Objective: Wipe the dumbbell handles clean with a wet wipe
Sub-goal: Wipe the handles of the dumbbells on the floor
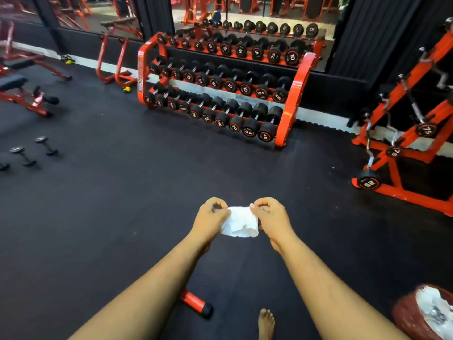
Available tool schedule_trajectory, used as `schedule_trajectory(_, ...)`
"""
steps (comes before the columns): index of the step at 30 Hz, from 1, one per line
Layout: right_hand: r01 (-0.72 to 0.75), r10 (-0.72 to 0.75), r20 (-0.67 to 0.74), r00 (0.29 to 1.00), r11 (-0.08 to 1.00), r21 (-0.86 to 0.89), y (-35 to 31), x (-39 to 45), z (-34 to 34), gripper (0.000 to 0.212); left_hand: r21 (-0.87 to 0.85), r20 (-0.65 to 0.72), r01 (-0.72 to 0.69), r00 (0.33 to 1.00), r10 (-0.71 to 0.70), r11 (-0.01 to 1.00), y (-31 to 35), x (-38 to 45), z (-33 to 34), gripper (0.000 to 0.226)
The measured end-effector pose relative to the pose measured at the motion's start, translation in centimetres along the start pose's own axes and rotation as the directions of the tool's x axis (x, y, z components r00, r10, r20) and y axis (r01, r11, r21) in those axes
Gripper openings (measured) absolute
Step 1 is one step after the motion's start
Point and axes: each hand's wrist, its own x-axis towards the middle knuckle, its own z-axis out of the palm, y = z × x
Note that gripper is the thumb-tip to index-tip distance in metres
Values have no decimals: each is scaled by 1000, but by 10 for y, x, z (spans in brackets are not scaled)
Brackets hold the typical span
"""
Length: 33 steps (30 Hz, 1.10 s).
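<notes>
A crumpled white wet wipe (pixel 241 224) is stretched between both hands over the black floor, low in the middle of the view. My left hand (pixel 210 220) pinches its left edge and my right hand (pixel 270 220) pinches its right edge. Well ahead stands an orange three-tier dumbbell rack (pixel 295 99) full of black dumbbells with steel handles, such as the 40 pair (pixel 257 131) on the bottom tier. Two small dumbbells (pixel 34 150) lie loose on the floor at the far left.
A second orange rack (pixel 402 143) with fixed barbells stands at the right. Orange benches (pixel 22 92) sit at the left. A red bin lined with white (pixel 426 312) is at the bottom right. An orange bar end (pixel 196 303) and a bare foot (pixel 266 322) are near me.
</notes>
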Motion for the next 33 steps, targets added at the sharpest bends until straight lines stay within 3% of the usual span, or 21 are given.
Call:
schedule_trajectory(4,34,-34,258,966,999,6,-22,90,-27,32,4,45,-42,998,42,999,22,76,24,32)
schedule_trajectory(7,197,-114,334,936,954,-226,-45,167,-41,43,169,32,-90,996,86,981,39,140,34,41)
schedule_trajectory(11,377,-231,332,914,785,-492,-77,240,-38,30,547,-61,-127,980,191,828,69,204,37,31)
schedule_trajectory(14,473,-311,369,876,703,-531,-103,296,-25,16,655,-104,-112,966,236,748,91,259,31,11)
schedule_trajectory(16,506,-361,364,859,709,-492,-115,340,-10,13,624,-114,-121,963,243,772,97,304,21,11)
schedule_trajectory(18,465,-336,359,871,799,-381,-124,389,12,10,437,-127,-162,963,239,885,101,353,7,10)
schedule_trajectory(21,286,-212,368,905,945,-157,-142,455,54,7,109,-78,-130,987,139,985,114,424,-16,14)
schedule_trajectory(23,94,-84,369,925,996,-7,-162,486,81,8,47,-50,-98,994,100,994,125,465,-29,20)
schedule_trajectory(25,13,-26,409,912,999,33,-181,522,108,16,23,-42,-91,995,92,996,140,507,-46,24)
schedule_trajectory(30,180,-128,460,878,981,-72,-219,612,159,15,-32,-13,-42,999,41,999,173,605,-91,27)
schedule_trajectory(33,238,-176,413,894,966,-105,-233,669,187,14,73,-14,-21,1000,22,997,175,659,-116,22)
